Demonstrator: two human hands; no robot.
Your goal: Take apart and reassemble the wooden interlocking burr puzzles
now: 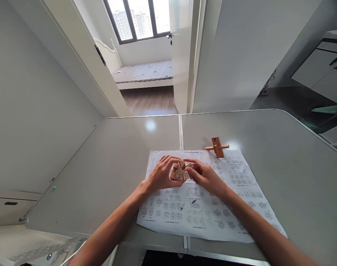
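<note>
A small wooden interlocking puzzle (179,171) made of several light-brown blocks is held between my two hands over a printed sheet. My left hand (165,173) curls round its left side, thumb below and fingers above. From the right, my right hand (203,175) pinches a wooden piece at the puzzle's right side; the fingertips partly hide it. Under both hands lies the white instruction sheet (196,218), covered with rows of small line drawings. Beyond its top edge stands a second, darker wooden puzzle (217,147), cross-shaped, with a dark mark on its flat upright piece.
The grey table (135,136) has a seam down its middle and rounded far corners. Past its far edge, a doorway with an open door (182,55) shows a bed (146,72) beneath a window. White cabinets (320,68) stand at the far right.
</note>
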